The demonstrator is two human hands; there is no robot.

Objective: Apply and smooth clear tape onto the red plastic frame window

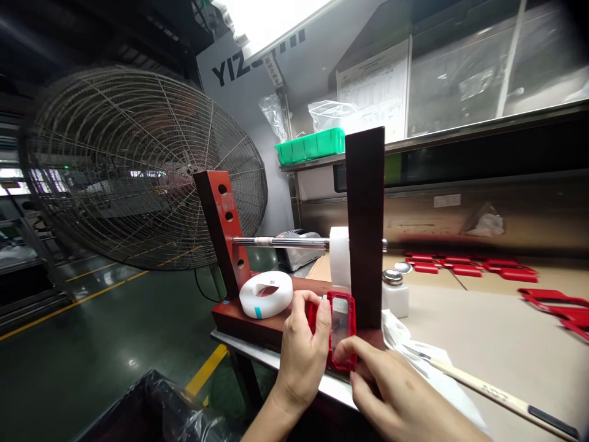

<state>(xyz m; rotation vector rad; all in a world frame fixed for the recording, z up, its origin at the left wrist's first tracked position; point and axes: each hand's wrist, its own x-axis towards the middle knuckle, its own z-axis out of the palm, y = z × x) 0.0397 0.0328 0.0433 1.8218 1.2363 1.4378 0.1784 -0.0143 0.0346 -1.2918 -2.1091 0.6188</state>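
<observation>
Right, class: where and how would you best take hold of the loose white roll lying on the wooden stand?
Probably by the near wall of the white roll, beside its blue tab, coming from above: it lies flat with its centre hole showing, so thumb inside, fingers outside.

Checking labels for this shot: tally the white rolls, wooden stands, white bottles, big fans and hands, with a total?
White rolls: 2
Wooden stand: 1
White bottle: 1
Big fan: 1
Hands, left hand and right hand: 2
Total: 7
</observation>
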